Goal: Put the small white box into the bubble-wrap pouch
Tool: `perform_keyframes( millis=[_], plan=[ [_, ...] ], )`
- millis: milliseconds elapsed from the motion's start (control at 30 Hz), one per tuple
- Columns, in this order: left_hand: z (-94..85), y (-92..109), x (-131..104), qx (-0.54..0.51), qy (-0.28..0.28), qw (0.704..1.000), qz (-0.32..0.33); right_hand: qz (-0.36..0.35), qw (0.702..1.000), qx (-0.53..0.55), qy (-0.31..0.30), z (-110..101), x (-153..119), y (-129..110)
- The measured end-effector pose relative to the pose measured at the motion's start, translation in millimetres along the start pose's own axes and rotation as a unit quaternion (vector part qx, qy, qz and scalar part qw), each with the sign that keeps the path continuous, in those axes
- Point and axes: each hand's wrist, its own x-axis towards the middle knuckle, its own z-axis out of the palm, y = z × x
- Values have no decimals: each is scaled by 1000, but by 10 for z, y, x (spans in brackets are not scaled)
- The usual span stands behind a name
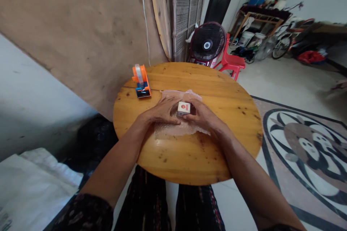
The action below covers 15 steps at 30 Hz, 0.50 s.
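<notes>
A small white box (184,107) with a red print stands on a sheet of clear, pinkish bubble wrap (173,130) in the middle of the round wooden table (187,166). Around the box's right side curl the fingers and thumb of my right hand (200,112), which seems to hold it. My left hand (164,111) rests on the wrap just left of the box, fingers stretched and thumb apart, with nothing visibly gripped. Some wrap lies hidden under both hands.
An orange and blue tape dispenser (142,83) with a tape roll stands at the table's back left. Beyond the far edge are a fan (208,41) and a red plastic chair (231,59). A brown board (81,25) leans on the left, above white sacks (38,187).
</notes>
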Motion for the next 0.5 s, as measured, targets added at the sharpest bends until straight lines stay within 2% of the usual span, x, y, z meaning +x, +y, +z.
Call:
perform_keyframes(
  millis=[133,267,500],
  plan=[
    [-36,25,-6,-7,3,1000,4,13,999,-33,-16,-10,-7,27],
    [-63,31,8,-20,22,999,24,-4,999,-41,-7,7,15,87],
    [-6,-52,43,-60,68,995,40,-34,998,-41,-24,-9,11,167]
  ],
)
